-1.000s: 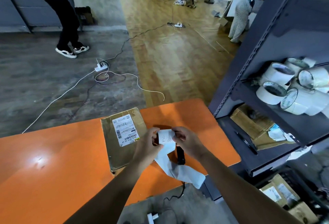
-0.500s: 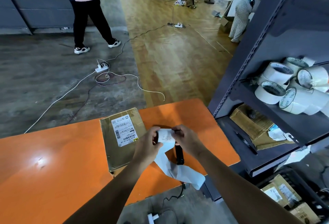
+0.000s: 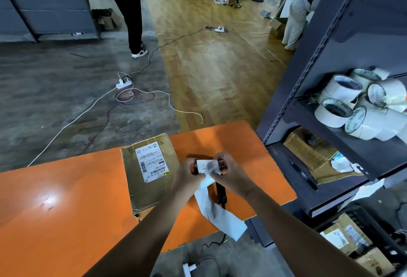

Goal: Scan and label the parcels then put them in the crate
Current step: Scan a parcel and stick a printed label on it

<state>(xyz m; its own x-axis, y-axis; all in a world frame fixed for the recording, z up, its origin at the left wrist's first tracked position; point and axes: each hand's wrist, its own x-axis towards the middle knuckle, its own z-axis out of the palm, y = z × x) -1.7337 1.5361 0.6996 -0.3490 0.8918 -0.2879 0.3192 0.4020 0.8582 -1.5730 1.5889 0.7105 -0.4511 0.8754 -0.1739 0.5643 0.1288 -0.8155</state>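
A flat brown cardboard parcel [image 3: 141, 190] with a white shipping label lies on the orange table [image 3: 55, 210]. Just right of it, above the table, my left hand [image 3: 187, 175] and my right hand [image 3: 231, 173] pinch a small white label [image 3: 208, 165] between them by its side edges. A long strip of white backing paper [image 3: 218, 215] hangs from the label down over the table's front edge. A black scanner [image 3: 221, 195] lies on the table under my hands, mostly hidden, its cable dropping off the edge.
A dark metal shelf [image 3: 308, 135] stands at the right with white tape rolls [image 3: 361, 104], cardboard boxes and a black pen [image 3: 304, 175]. More parcels [image 3: 352, 243] sit in a black crate below. Cables and a power strip [image 3: 123, 82] lie on the floor; two people stand farther back.
My hands stay at the same spot, working the label. The person in the pink top has walked from the far left toward the middle of the floor.
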